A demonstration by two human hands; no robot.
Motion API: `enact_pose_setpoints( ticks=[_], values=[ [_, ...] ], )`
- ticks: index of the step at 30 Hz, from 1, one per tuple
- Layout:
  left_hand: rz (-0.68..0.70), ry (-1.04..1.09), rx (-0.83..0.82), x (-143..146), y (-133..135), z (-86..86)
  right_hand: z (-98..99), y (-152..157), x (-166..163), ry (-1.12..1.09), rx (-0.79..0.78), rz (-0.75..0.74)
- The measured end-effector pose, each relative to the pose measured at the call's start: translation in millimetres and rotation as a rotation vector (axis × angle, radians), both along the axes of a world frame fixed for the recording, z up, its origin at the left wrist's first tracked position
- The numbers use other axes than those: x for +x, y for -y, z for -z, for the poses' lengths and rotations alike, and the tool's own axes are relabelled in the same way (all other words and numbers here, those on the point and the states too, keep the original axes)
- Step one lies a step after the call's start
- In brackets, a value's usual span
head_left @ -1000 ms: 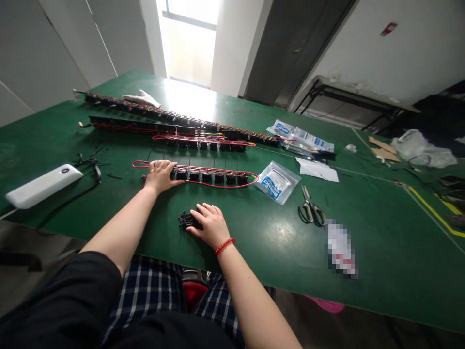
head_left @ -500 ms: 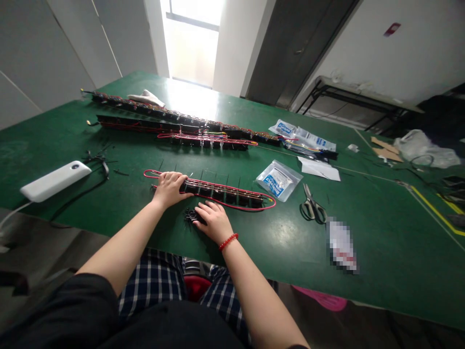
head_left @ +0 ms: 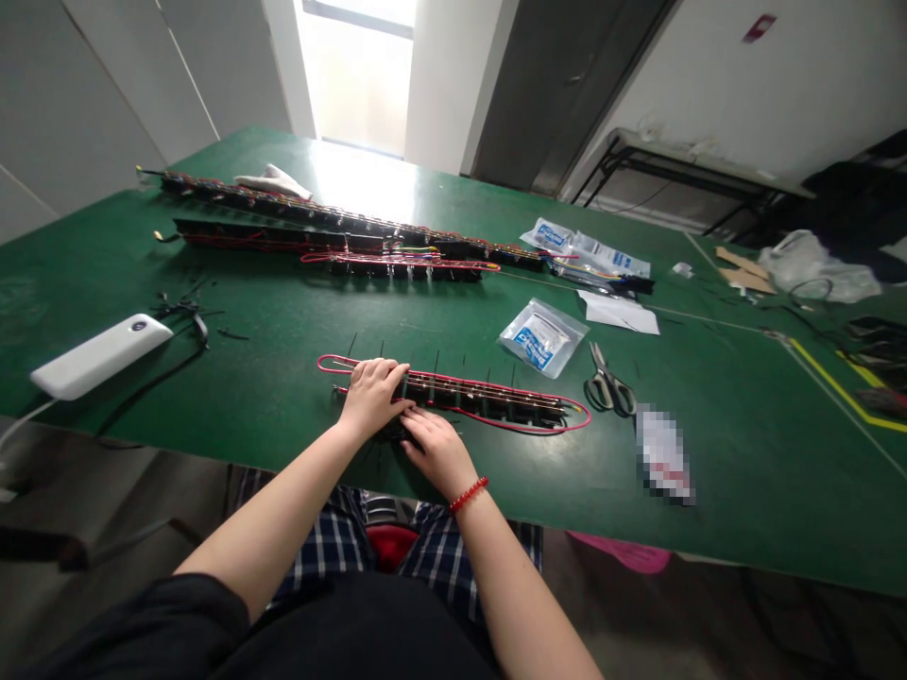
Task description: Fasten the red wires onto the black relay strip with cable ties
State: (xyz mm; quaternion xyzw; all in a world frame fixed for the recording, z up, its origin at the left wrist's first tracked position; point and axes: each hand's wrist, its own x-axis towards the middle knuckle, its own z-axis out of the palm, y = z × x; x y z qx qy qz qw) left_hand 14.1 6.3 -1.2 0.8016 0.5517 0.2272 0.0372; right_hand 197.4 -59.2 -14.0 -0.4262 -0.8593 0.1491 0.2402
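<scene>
The left hand (head_left: 372, 397) lies curled over the end of a black connector strip looped with red wire (head_left: 488, 400), on a green-topped workbench (head_left: 737, 491). The right hand (head_left: 437, 453), fingers together, sits just beside it on small black pieces (head_left: 394, 433); neither grip can be told.

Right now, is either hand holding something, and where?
The left hand holds down the red-wired connector strip near its left end; whether the right hand holds anything cannot be told.
</scene>
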Motion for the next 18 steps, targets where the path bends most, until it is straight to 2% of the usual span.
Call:
enact_pose_setpoints(
  ticks=[5,9,14,18],
  values=[
    [0.046,0.054,-0.017,16.8,3.7,-0.3,-2.8,6.4,15.0,0.011,-0.014,-0.001],
    [0.094,0.057,-0.036,19.7,2.2,-5.9,-5.4,8.2,19.8,0.030,-0.014,0.000],
    [0.227,0.129,-0.026,-2.4,7.3,-21.6,-8.9,10.3,17.0,0.044,-0.025,0.038],
    [0.142,0.228,0.051,-29.1,29.1,-17.6,-10.9,11.3,15.4,0.041,-0.025,0.065]
  ],
)
